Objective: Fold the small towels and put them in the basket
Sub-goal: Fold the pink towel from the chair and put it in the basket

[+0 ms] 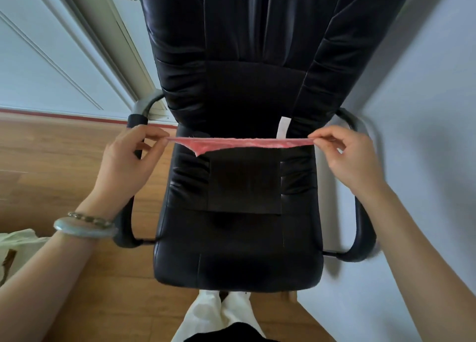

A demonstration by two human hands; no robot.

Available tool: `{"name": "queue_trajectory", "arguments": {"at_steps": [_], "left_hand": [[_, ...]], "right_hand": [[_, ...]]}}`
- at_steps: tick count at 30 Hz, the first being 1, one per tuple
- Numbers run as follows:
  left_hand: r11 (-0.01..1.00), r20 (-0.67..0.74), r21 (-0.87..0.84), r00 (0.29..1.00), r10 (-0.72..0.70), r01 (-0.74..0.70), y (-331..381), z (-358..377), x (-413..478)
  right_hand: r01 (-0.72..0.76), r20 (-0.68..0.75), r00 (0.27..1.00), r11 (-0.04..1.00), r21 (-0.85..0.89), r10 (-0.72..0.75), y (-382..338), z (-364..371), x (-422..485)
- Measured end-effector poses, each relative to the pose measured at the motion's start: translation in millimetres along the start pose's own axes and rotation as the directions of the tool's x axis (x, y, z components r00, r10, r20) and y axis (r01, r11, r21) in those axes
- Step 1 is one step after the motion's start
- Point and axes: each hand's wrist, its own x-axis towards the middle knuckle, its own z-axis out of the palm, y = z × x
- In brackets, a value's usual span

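Fingers (154,137) of the left hand (126,156) and the right hand (353,159) are clamped on the two ends of a pink towel (239,143), thumb against forefinger on each side. A black office chair (239,238) stands on the wooden floor (51,161). The towel is stretched taut in the air above the rear edge of the chair's seat, one corner drooping near the left hand. A pale green bangle (85,229) circles the left wrist. A small white label (283,128) shows just behind the towel.
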Motion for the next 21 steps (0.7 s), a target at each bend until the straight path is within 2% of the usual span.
{"name": "queue_trajectory", "arguments": {"at_steps": [4,7,12,15,21], "left_hand": [[0.996,0.079,0.084,0.997,-0.010,0.003,-39.5,28.3,-28.7],[0.981,0.169,0.138,0.973,-0.157,0.134,-74.4,52.8,-62.0],[0.943,0.339,0.223,0.887,-0.314,0.248,-101.3,71.3,-116.8],[0.939,0.443,0.247,0.833,-0.330,0.241,-108.0,67.5,-140.8],[0.914,0.662,0.329,0.634,-0.401,0.235,-108.2,56.6,-165.8]], "right_hand": [[-0.088,0.092,0.992,0.996,-0.011,0.088,30.4,26.6,-23.7],[-0.200,0.217,0.954,0.978,-0.055,0.207,63.4,54.6,-48.9],[-0.297,0.446,0.825,0.938,-0.180,0.347,106.9,88.7,-99.4],[-0.346,0.541,0.739,0.915,-0.206,0.401,113.2,92.3,-125.3],[-0.398,0.686,0.549,0.871,-0.288,0.477,113.4,87.6,-166.7]]}}
